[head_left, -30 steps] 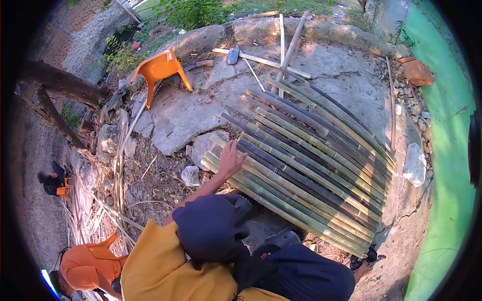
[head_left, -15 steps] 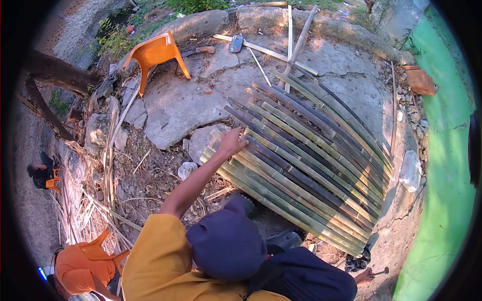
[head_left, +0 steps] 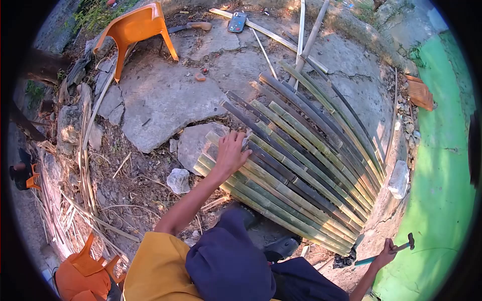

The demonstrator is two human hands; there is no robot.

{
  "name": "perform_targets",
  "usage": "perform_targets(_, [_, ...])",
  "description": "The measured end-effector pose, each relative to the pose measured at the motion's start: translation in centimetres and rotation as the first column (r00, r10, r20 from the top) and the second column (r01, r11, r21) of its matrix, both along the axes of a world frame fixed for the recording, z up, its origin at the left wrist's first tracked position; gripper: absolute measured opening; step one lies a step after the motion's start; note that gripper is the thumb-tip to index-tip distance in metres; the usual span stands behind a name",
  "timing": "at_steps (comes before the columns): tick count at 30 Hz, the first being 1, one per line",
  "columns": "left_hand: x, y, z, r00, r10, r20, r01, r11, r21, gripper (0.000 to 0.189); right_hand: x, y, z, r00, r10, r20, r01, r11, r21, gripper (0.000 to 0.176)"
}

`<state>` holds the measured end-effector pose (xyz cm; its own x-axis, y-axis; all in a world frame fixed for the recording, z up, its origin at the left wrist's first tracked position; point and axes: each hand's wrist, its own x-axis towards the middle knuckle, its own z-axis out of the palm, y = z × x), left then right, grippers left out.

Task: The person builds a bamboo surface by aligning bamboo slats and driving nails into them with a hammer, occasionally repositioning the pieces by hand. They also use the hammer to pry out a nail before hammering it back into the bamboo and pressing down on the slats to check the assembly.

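Note:
Split bamboo slats [head_left: 301, 175], green and dark, lie side by side in a fan, their far ends spread and their right ends close together. My left hand [head_left: 232, 154] is on the near left ends, its fingers bent round a bamboo slat; the fingertips are partly hidden. At the lower right, my right hand [head_left: 385, 255] grips a hammer [head_left: 403, 247] by its teal handle. The hammer head points up and right, apart from the slats. Beside their right ends is a crumpled black plastic bag [head_left: 344, 260].
An orange plastic chair [head_left: 136, 29] stands at upper left, near a wooden-handled blade [head_left: 193, 26] and a phone [head_left: 237, 22]. Loose sticks [head_left: 301, 55] lie beyond the slats. A white stone block [head_left: 398, 179] sits right. Someone in orange [head_left: 83, 278] is at lower left.
My right hand has risen from the lower right edge, bringing the hammer into fuller view. My left hand stays at the slat ends, with its back now turned up. The view has shifted slightly.

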<state>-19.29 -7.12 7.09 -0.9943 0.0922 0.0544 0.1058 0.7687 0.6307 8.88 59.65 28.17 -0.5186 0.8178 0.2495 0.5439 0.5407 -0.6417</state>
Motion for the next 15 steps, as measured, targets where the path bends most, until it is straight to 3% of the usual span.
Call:
perform_targets(1, [-0.1, -0.1, 0.3, 1.0, 0.002, 0.01, -0.002, 1.0, 0.009, 0.052, -3.0, -1.6, 0.0, 0.995, 0.068, -0.079, -0.076, 0.992, -0.102, 0.033])
perform_targets(4, [-0.7, 0.3, 1.4, 0.994, 0.049, -0.096, -0.046, 0.999, 0.027, 0.045, -11.0, -9.1, -0.4, 0.948, 0.303, -0.102, -0.319, 0.899, -0.298, 0.043])
perform_targets(5, [-0.7, 0.5, 1.6, 0.999, 0.022, -0.025, -0.016, 0.976, 0.218, 0.039, -12.5, -10.9, -1.3, 0.922, 0.38, -0.074, -0.381, 0.86, -0.339, 0.045])
perform_targets(6, [-0.3, 0.7, 1.8, 0.999, -0.024, 0.045, 0.004, 0.916, 0.402, 0.034, -14.1, -14.6, -1.5, 0.911, 0.412, -0.03, -0.381, 0.809, -0.447, 0.046])
perform_targets(7, [0.3, 1.0, 2.0, 0.998, -0.029, 0.062, 0.001, 0.915, 0.404, 0.034, -15.5, -18.8, -1.7, 0.896, 0.443, 0.008, -0.366, 0.751, -0.55, 0.046])
perform_targets(10, [2.5, 2.3, 3.0, 0.889, -0.292, 0.354, -0.095, 0.638, 0.764, 0.032, -18.4, -28.6, -5.1, 0.811, 0.584, 0.031, -0.385, 0.574, -0.723, 0.048])
perform_targets(13, [4.9, 2.9, 3.7, 0.864, -0.411, 0.291, -0.015, 0.555, 0.831, 0.039, -20.1, -36.5, -9.4, 0.774, 0.631, -0.057, -0.361, 0.365, -0.858, 0.05])
perform_targets(15, [6.5, 3.0, 2.8, 0.892, -0.384, 0.238, 0.024, 0.566, 0.824, 0.035, -20.4, -40.8, -11.6, 0.775, 0.611, -0.163, -0.379, 0.242, -0.893, 0.048])
